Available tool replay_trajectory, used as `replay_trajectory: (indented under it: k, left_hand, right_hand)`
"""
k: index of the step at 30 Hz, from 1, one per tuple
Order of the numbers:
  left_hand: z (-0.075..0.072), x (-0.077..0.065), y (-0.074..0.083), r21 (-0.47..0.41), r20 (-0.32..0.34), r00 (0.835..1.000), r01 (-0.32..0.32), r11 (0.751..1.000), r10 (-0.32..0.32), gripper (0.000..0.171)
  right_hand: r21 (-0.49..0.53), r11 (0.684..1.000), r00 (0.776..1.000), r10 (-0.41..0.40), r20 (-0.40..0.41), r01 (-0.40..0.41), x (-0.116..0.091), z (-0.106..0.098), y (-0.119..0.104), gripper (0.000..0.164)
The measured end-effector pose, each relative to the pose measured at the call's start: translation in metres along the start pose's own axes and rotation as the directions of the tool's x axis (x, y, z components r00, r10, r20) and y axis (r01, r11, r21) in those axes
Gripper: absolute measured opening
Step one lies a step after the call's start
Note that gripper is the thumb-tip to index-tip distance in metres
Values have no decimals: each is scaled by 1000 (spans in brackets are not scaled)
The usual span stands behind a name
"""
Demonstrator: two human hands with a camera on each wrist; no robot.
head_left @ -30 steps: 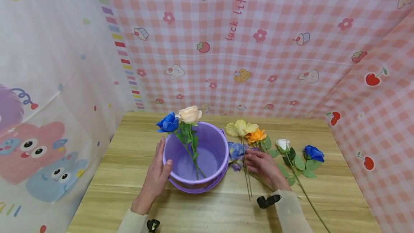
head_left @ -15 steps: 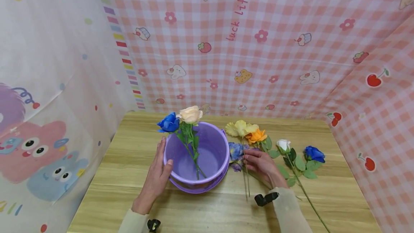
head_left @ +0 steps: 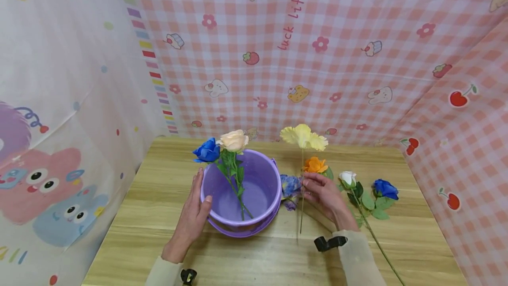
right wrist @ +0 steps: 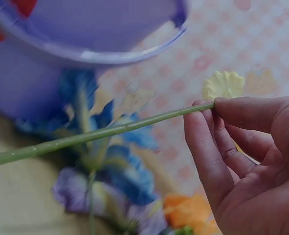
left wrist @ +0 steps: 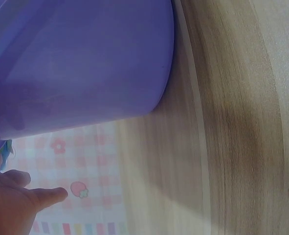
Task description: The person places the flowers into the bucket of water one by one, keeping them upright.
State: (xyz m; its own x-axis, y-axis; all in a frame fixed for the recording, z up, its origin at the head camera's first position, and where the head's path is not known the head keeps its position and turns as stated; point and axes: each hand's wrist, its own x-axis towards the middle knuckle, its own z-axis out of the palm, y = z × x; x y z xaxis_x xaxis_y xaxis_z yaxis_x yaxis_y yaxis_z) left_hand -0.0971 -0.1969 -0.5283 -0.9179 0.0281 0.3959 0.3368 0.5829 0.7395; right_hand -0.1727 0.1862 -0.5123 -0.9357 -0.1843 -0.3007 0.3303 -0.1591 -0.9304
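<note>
My right hand (head_left: 327,197) pinches the thin stem of a yellow ruffled flower (head_left: 303,137) between thumb and fingertips. The flower stands upright, raised off the table; in the right wrist view its green stem (right wrist: 110,131) points toward the bucket. My left hand (head_left: 190,215) rests against the left side of a purple bucket (head_left: 242,223), its fingers fairly straight and the thumb at the rim. Inside the bucket a blue rose (head_left: 207,150) and a cream rose (head_left: 233,141) lean on the back left rim.
Right of the bucket lie a blue flower (head_left: 291,184), a purple flower (head_left: 291,204) and an orange flower (head_left: 315,165). Farther right are a white rose (head_left: 347,178) and another blue rose (head_left: 385,189) on the wooden table (head_left: 420,242). Checked cloth (head_left: 238,92) hangs behind.
My right hand has lifted the yellow flower off the table, raising its head above the orange flower. The left hand and the bucket have stayed in place.
</note>
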Motion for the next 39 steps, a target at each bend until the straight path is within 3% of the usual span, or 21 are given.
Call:
replay_trajectory:
  k: [6,12,22,29,39]
  left_hand:
    - [0,0,0,-2,0,1000,3,1000,-3,68]
    - [0,0,0,-5,-3,1000,-7,1000,7,68]
    - [0,0,0,-12,-7,1000,-16,1000,16,69]
    - [0,0,-1,-11,-2,1000,-13,1000,13,69]
    - [0,0,-1,-3,-5,1000,-13,1000,13,68]
  right_hand:
    - [20,998,998,-62,-7,62,-7,9,-20,25]
    - [-3,994,993,-111,-29,111,-13,22,-39,44]
    - [27,975,976,-219,-21,219,-25,45,-71,37]
    - [108,951,957,-291,-23,291,-28,64,-91,33]
    - [142,932,943,-330,-38,332,-22,94,-99,36]
